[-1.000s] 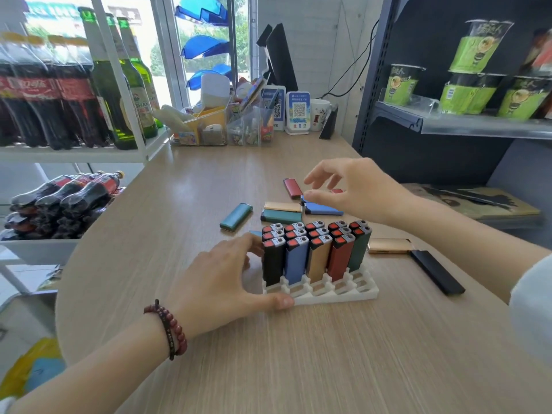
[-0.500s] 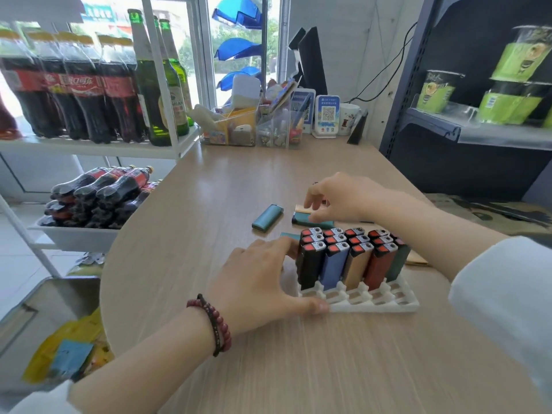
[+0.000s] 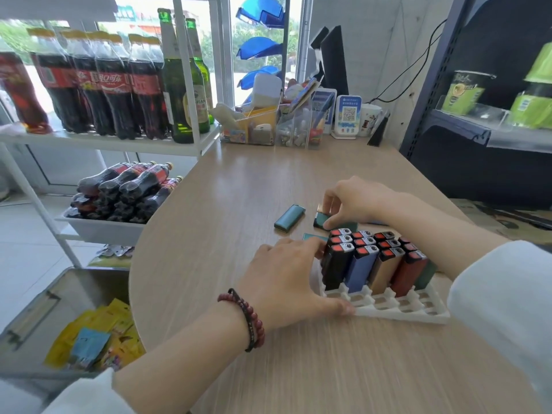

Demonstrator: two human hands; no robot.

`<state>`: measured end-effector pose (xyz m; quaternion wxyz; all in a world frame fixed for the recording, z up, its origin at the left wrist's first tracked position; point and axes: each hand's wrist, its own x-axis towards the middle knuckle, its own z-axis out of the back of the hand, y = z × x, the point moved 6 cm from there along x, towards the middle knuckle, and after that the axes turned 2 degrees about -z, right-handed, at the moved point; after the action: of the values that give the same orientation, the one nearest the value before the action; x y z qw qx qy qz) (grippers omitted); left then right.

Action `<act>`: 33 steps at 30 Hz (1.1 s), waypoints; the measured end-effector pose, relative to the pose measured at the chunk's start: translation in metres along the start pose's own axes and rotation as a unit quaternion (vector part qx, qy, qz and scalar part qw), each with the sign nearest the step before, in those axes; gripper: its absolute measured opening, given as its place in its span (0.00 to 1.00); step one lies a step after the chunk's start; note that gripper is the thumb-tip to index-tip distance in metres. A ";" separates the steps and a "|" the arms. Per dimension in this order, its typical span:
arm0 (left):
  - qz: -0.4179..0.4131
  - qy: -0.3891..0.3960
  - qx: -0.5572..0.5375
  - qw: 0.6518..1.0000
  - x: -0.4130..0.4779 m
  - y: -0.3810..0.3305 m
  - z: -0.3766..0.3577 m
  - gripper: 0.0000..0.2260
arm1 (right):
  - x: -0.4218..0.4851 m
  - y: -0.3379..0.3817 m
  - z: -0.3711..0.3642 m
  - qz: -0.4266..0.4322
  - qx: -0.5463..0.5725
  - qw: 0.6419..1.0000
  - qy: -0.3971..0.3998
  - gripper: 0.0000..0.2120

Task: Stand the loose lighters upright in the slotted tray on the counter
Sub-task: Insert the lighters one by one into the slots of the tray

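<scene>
A white slotted tray [image 3: 397, 309] sits on the wooden counter [image 3: 254, 180] with several lighters standing upright in its back rows; the front row of slots shows bare. My left hand [image 3: 286, 282] rests against the tray's left end, thumb along its front corner. Just behind the tray, my right hand [image 3: 355, 201] pinches a teal lighter [image 3: 322, 220] that lies on the counter, with a tan one partly hidden under the fingers. Another teal lighter [image 3: 289, 218] lies loose to the left. A teal edge [image 3: 313, 236] peeks out between my left fingers and the tray.
Clear bins of small goods [image 3: 277, 127] and a QR code stand [image 3: 348, 116] line the counter's far edge. A white rack with cola and beer bottles [image 3: 119, 85] stands at left. A dark shelf with green cups [image 3: 493, 115] is at right.
My right hand has come down from above the loose lighters and closed its fingers on the teal one behind the tray. The left hand stays at the tray. The view has shifted left.
</scene>
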<state>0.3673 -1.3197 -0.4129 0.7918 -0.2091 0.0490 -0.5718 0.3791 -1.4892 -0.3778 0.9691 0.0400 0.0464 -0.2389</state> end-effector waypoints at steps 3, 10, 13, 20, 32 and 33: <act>0.001 0.004 -0.001 1.000 0.001 0.000 0.000 0.36 | -0.003 0.003 0.000 0.006 0.033 0.999 0.015 0.16; 0.007 0.010 -0.016 1.000 -0.001 -0.003 0.000 0.36 | -0.014 0.016 0.013 0.064 0.158 0.985 -0.024 0.14; 0.009 0.019 -0.019 1.000 -0.003 -0.004 0.000 0.36 | -0.028 0.017 0.041 0.085 0.178 0.977 -0.079 0.14; 0.009 0.021 0.011 1.000 -0.005 -0.011 -0.003 0.43 | -0.084 -0.013 0.074 0.098 0.213 0.953 -0.190 0.14; 0.013 0.001 -0.014 1.000 -0.002 -0.008 -0.006 0.42 | -0.169 -0.060 0.059 0.090 0.323 0.915 -0.223 0.11; 0.013 -0.005 -0.022 1.000 -0.002 -0.009 -0.005 0.43 | -0.174 -0.064 0.054 0.091 0.341 0.912 -0.212 0.11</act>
<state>0.3568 -1.3214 -0.4144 0.7946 -0.2285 0.0603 -0.5593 0.2000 -1.4708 -0.3088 0.9013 0.3200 -0.2481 -0.1541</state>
